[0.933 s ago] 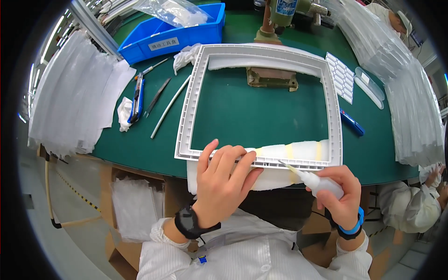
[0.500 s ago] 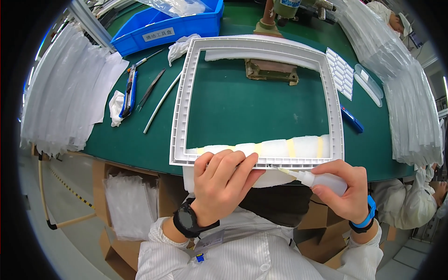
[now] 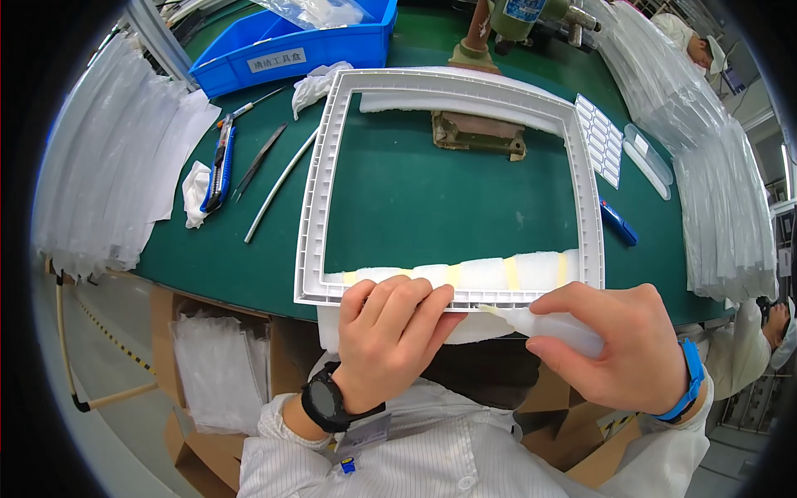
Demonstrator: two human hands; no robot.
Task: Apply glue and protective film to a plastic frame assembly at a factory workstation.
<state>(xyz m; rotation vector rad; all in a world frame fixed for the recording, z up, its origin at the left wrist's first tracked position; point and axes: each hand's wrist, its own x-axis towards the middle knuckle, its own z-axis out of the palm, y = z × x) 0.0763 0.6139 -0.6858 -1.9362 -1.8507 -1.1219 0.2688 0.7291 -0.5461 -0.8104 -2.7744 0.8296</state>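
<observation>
A white plastic frame (image 3: pixel 317 187), rectangular with ribbed channels around its border, lies on the green bench top. My left hand (image 3: pixel 386 336) is closed over its near edge, fingers bent across the rim just left of the middle. In my right hand (image 3: pixel 627 349) is a translucent white squeeze bottle (image 3: pixel 574 334), pinched between thumb and fingers. The bottle lies tilted, its narrow pale nozzle (image 3: pixel 496 314) pointing left at the near rim, close to my left fingertips. Whether the tip touches the rim I cannot tell. White foam padding (image 3: pixel 481 274) with yellow tape strips runs along the near inner edge.
Left of the frame lie a white tube (image 3: pixel 281 189), tweezers (image 3: pixel 261 160) and a blue utility knife (image 3: pixel 219 170). A blue bin (image 3: pixel 290 60) stands behind. To the right are a label sheet (image 3: pixel 599 141) and a blue marker (image 3: pixel 618 222). Stacked plastic sleeves (image 3: pixel 108 158) flank the bench.
My right hand and the bottle have come further over the near rim, with the forearm swung outward to the right. My left hand keeps its hold. The whole view has shifted slightly.
</observation>
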